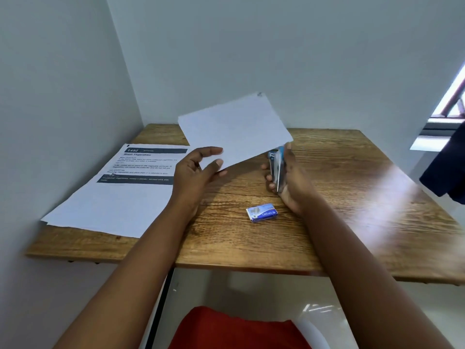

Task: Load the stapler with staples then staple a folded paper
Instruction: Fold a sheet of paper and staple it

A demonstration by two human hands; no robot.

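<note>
Stapling stage: the paper's corner sits in the stapler.
Left hand (pixel 198 170) pinches the folded paper (pixel 235 129) above the table (pixel 352 197); right hand (pixel 289 177) wraps the upright stapler (pixel 276 167). Staple box (pixel 262 212) lies closed nearby, so loading appears done.

Head-worn view, forward and down, near wooden table (pixel 327 197)
</note>
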